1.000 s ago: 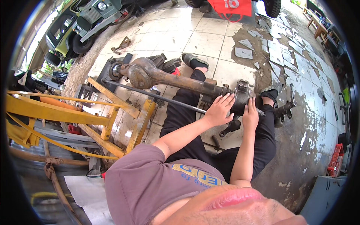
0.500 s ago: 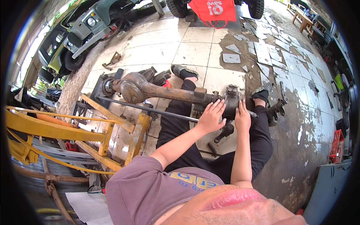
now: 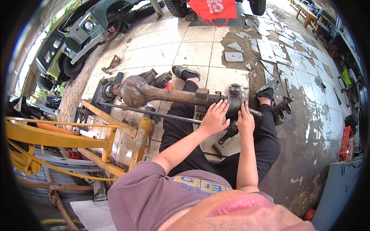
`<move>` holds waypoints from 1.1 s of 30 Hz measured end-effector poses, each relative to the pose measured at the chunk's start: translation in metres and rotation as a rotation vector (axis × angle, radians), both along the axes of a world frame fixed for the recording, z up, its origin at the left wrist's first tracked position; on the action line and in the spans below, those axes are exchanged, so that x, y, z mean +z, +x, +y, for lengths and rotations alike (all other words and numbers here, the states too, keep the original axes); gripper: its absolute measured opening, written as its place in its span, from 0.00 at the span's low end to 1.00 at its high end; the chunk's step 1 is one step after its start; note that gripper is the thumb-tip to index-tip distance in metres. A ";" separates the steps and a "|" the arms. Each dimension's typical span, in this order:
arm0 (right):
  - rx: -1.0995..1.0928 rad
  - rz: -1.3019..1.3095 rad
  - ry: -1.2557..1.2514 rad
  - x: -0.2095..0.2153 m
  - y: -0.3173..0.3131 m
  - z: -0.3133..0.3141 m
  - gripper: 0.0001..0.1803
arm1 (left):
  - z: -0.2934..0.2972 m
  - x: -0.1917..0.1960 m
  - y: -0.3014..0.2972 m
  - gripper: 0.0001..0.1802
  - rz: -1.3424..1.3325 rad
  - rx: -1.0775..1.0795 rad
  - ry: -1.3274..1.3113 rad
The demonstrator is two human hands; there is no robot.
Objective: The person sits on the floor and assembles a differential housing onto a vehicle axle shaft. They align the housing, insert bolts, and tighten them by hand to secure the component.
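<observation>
A rusty axle housing (image 3: 169, 95) with a round differential bulge (image 3: 133, 91) lies crosswise before me. At its right end sits a dark, greasy steering knuckle (image 3: 233, 96) with a bolted top, and a short metal shaft (image 3: 256, 112) sticks out to the right. My left hand (image 3: 214, 117) lies with fingers stretched over the joint between housing and knuckle. My right hand (image 3: 246, 120) rests with straight fingers against the knuckle's right side. Both hands are open, touching the metal. Below the housing, a long steel rod (image 3: 162, 114) runs toward my left hand. The undersides of both palms are hidden.
A yellow steel frame (image 3: 58, 133) stands at the left. Between my legs lies a small dark metal piece (image 3: 217, 149). Another metal part (image 3: 283, 106) is beyond my right leg. Broken tiles (image 3: 266, 50) cover the far right floor; a vehicle (image 3: 73, 42) stands far left.
The whole view has shifted slightly left, with the far floor a little higher. Both hands stay at about the same places on the axle and knuckle.
</observation>
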State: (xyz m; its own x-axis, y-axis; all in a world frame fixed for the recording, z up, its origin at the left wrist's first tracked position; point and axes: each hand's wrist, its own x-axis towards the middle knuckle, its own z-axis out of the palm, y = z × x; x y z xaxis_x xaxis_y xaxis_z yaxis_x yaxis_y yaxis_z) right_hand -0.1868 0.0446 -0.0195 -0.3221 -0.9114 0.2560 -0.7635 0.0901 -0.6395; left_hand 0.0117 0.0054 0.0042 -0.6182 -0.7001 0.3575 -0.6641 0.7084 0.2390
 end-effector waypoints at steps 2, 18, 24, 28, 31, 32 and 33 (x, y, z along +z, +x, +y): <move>-0.018 0.029 -0.079 0.001 -0.015 -0.013 0.26 | 0.000 0.002 -0.006 0.43 0.001 -0.013 -0.011; 0.004 -0.013 -0.068 -0.001 -0.013 -0.014 0.25 | -0.001 0.005 -0.004 0.41 0.030 -0.014 -0.009; -0.023 0.003 0.006 -0.006 -0.002 0.003 0.26 | 0.002 0.004 -0.002 0.42 0.025 -0.001 -0.002; -0.019 -0.006 -0.081 -0.003 -0.018 -0.010 0.26 | -0.001 0.006 -0.004 0.42 0.012 0.002 -0.006; -0.024 0.034 -0.053 -0.006 -0.004 0.000 0.26 | -0.001 0.002 -0.001 0.42 0.024 -0.002 0.006; -0.020 0.026 -0.024 -0.005 -0.002 -0.001 0.26 | 0.001 0.001 0.000 0.42 0.029 -0.001 0.005; -0.024 0.023 0.010 -0.005 -0.005 0.002 0.26 | 0.003 0.002 -0.003 0.42 0.033 -0.008 0.005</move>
